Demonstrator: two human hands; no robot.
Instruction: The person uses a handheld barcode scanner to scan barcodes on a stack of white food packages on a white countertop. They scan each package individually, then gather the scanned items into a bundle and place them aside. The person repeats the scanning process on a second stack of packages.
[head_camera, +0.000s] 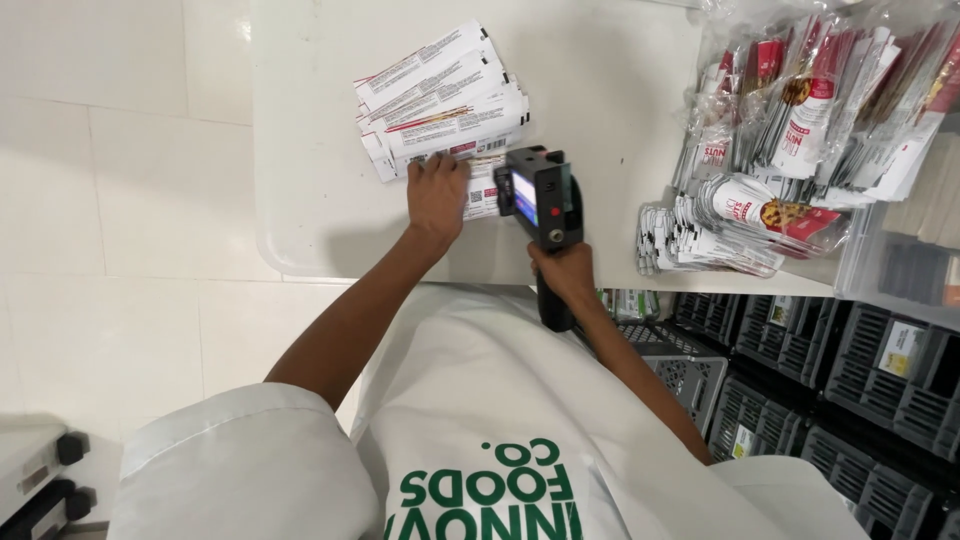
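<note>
White laminate table (320, 200), white floor tiles to the left of it. Fanned stack of flat printed pouches (440, 85) lies at the middle of the table, barcode ends toward the near edge. Left hand (437, 195) lies flat on the near end of the stack, fingers spread and pressing down, nothing gripped. Just to its right, the black handheld printer (540, 205) stands with its head on the nearest pouch and its lit screen facing up. Right hand (565, 272) is wrapped closed around the printer's grip at the near table edge.

To do the step well, my read: keep left-hand pressure on so the pouch can't creep, keep the fingertips out of the print path, hold the printer head flat and square to the pouch edge, and move at an even pace. A tilt or jerk would likely smear or skew the mark.

Far right: bagged bundles of red and white pouches (800, 110) heaped on the table, well apart from the hands. Dark plastic crates (860, 370) sit under the table on the near right.
</note>
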